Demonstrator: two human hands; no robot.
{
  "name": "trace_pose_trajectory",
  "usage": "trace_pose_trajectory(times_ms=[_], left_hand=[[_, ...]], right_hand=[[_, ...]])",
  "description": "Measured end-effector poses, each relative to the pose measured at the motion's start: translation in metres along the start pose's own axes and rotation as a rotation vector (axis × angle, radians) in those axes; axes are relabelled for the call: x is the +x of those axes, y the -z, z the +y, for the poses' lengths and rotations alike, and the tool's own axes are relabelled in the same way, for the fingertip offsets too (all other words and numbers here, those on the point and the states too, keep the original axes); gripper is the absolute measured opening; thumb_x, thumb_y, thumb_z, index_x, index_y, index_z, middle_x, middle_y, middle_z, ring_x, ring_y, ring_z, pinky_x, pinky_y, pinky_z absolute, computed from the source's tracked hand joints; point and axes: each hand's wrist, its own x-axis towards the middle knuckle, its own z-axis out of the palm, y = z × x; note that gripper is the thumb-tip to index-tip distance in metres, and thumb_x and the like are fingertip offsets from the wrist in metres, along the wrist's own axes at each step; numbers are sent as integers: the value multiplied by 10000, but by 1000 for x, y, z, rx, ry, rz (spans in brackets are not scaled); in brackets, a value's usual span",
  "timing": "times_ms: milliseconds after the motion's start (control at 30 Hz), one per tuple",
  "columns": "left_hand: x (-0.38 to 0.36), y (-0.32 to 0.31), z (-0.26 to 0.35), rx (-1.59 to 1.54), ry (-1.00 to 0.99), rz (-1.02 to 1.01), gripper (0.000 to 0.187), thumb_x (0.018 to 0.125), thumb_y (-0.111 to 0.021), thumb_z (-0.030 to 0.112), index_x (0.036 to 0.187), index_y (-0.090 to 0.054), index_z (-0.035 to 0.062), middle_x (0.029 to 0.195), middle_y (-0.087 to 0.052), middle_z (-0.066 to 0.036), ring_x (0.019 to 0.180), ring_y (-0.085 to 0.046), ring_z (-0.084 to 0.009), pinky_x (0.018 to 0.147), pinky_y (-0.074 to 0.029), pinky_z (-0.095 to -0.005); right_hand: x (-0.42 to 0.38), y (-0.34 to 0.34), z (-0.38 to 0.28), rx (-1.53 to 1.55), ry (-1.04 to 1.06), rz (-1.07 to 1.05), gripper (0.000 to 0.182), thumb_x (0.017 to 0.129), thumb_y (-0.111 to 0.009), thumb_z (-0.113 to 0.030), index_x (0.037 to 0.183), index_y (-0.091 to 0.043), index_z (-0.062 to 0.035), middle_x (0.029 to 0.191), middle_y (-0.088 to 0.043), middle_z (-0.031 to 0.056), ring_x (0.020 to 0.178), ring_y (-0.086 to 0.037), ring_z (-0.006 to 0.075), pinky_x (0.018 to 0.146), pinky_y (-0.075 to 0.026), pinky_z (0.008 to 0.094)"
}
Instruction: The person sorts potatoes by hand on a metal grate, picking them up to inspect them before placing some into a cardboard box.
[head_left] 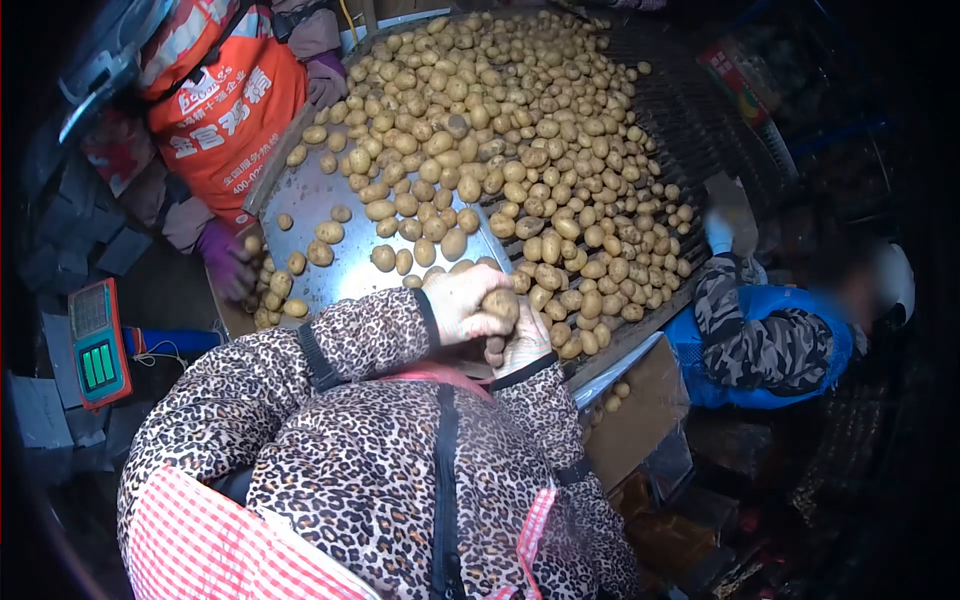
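Observation:
My left hand (462,302) is closed round a potato (500,305) at the front edge of the sorting table. Just right of it and slightly lower, my right hand (527,342) has its fingers curled in, with a darker potato (495,345) at its fingertips. The two hands are almost touching. Beyond them, a large heap of potatoes (480,110) covers most of the table, and a few lie loose on its smooth metal plate (300,195).
At the left, a co-worker in a red apron (235,120) has a purple-gloved hand (228,262) beside more potatoes. A green-lit scale (98,345) stands at far left. Another person in a blue vest (765,345) is at the right, near a cardboard box (640,410).

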Motion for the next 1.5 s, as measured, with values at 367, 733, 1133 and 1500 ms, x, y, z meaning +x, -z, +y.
trace_pose_trajectory(times_ms=[367,733,1133,1500], left_hand=[[183,97,-176,893,252,117,435,821,-602,163,1253,-587,220,1315,-516,-109,1187,-522,-328,946,-484,-427],[134,24,-94,-218,118,-76,587,782,-729,365,1253,-535,73,1111,-627,-191,1088,-598,-321,934,-480,-388],[24,-28,-8,117,67,150,175,941,-437,182,955,-528,33,855,-590,-197,763,-615,-387,668,-502,-467],[-8,13,-9,-125,56,89,530,848,-617,332,1304,-526,78,1038,-568,-117,973,-576,-252,884,-496,-367]], right_hand=[[-38,23,-5,-69,240,495,489,941,-558,-238,1389,-435,-88,1145,-611,160,725,-627,183,562,-555,305],[0,42,4,-223,291,298,493,1015,-390,-423,1385,-419,-100,1107,-616,143,734,-627,174,579,-542,276],[10,-7,10,40,-68,260,764,865,-369,-777,1230,-517,-122,782,-629,65,336,-382,132,294,-292,244],[23,-23,1,67,-212,59,806,846,-363,-800,1264,-507,-125,817,-653,83,355,-418,134,312,-321,232]])
